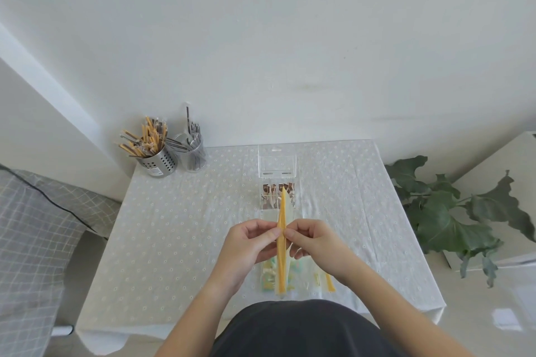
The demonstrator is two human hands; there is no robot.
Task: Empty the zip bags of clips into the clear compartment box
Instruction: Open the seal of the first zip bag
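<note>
A clear zip bag with an orange zip strip (pixel 282 252) is held edge-up over the table, its top pointing away from me. My left hand (pixel 249 243) pinches the strip from the left and my right hand (pixel 314 243) pinches it from the right. Pastel clips (pixel 269 275) show through the bag's lower part. The clear compartment box (pixel 278 197) lies just beyond the hands with its lid (pixel 277 161) standing open; brown clips (pixel 275 188) fill its far compartment. A second zip bag (pixel 322 278) lies flat under my right wrist.
A perforated steel cup of wrapped chopsticks (pixel 155 158) and a clear cup of utensils (pixel 193 153) stand at the table's far left corner. A leafy plant (pixel 452 220) sits off the right edge. A checked bed cover (pixel 34 226) lies to the left.
</note>
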